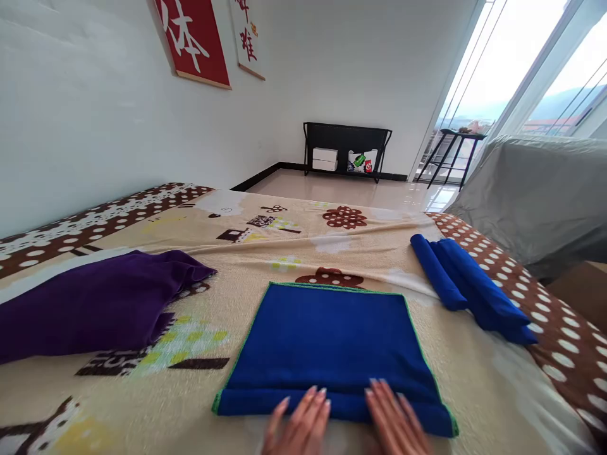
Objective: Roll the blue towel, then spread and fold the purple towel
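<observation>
A blue towel with a green hem (327, 335) lies flat on the patterned beige blanket (332, 246), its near edge rolled up into a short tube. My left hand (298, 423) and my right hand (393, 420) rest side by side on that rolled edge, fingers stretched out flat and pressing on it. Only the fingers and part of each hand show at the bottom of the view.
Rolled blue towels (469, 281) lie at the right on the blanket. A purple cloth pile (90, 300) lies at the left. A grey covered sofa (535, 202) stands right of the bed, a black shelf (346, 151) at the far wall.
</observation>
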Demonstrator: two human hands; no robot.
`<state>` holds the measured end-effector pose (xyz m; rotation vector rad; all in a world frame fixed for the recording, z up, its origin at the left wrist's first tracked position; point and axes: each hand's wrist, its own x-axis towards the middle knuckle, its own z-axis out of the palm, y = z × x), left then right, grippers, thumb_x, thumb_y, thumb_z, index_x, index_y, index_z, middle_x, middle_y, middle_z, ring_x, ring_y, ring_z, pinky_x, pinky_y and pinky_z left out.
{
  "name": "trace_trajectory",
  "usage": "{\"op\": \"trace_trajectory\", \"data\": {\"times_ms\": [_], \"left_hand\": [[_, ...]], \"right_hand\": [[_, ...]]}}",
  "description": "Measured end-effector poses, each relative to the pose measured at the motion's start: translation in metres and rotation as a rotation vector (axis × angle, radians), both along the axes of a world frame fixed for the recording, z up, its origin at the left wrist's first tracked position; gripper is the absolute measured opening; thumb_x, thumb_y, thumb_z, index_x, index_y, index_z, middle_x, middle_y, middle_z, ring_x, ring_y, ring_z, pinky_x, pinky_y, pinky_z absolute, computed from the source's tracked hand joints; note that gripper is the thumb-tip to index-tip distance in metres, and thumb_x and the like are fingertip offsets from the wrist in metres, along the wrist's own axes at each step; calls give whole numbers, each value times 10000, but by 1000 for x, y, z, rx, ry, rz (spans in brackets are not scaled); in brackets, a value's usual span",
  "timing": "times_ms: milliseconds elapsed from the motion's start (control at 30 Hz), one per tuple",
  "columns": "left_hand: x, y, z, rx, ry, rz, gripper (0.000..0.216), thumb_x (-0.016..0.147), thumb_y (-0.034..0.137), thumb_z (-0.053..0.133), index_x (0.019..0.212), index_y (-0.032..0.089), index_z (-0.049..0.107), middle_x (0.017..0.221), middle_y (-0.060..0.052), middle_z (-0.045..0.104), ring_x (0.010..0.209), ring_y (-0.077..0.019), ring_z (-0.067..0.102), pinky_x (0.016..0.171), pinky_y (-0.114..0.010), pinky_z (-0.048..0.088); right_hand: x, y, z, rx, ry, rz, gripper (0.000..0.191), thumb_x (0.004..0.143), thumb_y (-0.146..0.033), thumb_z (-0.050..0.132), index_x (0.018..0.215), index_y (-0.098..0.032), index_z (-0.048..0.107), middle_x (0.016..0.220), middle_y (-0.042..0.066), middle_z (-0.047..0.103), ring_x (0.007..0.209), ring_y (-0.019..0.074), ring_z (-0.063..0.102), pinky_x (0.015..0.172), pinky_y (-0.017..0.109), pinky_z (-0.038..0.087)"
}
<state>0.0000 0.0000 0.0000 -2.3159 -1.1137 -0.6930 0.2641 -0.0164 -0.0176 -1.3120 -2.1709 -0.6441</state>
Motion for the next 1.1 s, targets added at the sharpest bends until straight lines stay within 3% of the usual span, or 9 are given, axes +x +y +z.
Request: {"op": "trace_trajectory", "data": {"times_ms": [100,300,433,533,600,733,833,933,1100], "left_hand": [[10,14,6,-25,95,-116,506,953,340,458,1438,201,496,1391,-3,617,1301,-138,539,1090,-264,375],[-82,8,8,-284,-5,330,673,957,470,468,1561,319,211,1469,-21,537,1317,-241,539,1214,-512,147],[-36,14,12,-168,-58,274,676,960,342,473,1569,250,194,1454,-60,551,1318,-243,535,1225,-517,-56],[16,30,18,-186,25,-5,621,974,272,434,1560,209,239,1494,-32,508,1362,-148,486,1216,-318,177],[18,38,19,-278,50,-10,601,992,353,423,1556,251,243,1516,-8,480,1367,-146,481,1140,-314,333],[-46,40,15,-390,-49,395,621,978,519,410,1544,321,251,1553,-17,419,1405,-267,440,1134,-563,326],[-70,36,14,-376,-89,488,610,972,517,391,1529,276,323,1552,-55,417,1434,-309,390,1176,-655,175],[-31,42,22,-342,-71,368,559,989,367,369,1528,225,337,1546,-73,423,1442,-272,385,1220,-594,123],[39,71,34,-523,115,-131,584,979,278,367,1553,256,266,1574,-8,383,1445,-142,374,1206,-319,285]], "right_hand": [[-17,16,6,6,-104,172,567,950,-463,495,1457,-209,469,1336,1,620,1135,164,667,933,277,497],[81,-6,-15,-110,-99,-270,711,908,-586,514,1524,-262,369,1460,60,501,1174,252,648,990,410,476],[30,6,0,-155,-72,-277,603,947,-526,473,1471,-229,464,1498,62,445,1286,273,565,1094,466,406],[-33,31,20,-311,-96,-59,491,1006,-371,376,1473,-239,448,1520,-11,402,1364,185,486,1096,363,430],[-38,41,25,-446,-64,-39,495,1024,-381,331,1499,-258,395,1528,-25,389,1380,171,464,1093,372,443],[41,31,7,-480,59,-305,556,1024,-473,278,1520,-236,357,1565,40,347,1439,257,377,1124,535,377],[78,22,1,-409,65,-322,565,1025,-458,236,1518,-216,371,1571,64,345,1461,288,330,1156,601,278],[40,34,20,-424,122,-348,600,1022,-472,250,1540,-178,323,1590,87,296,1478,280,294,1197,575,207],[-47,74,47,-703,125,-77,528,1024,-363,291,1547,-285,293,1599,-56,259,1488,128,254,1220,338,242]]}}
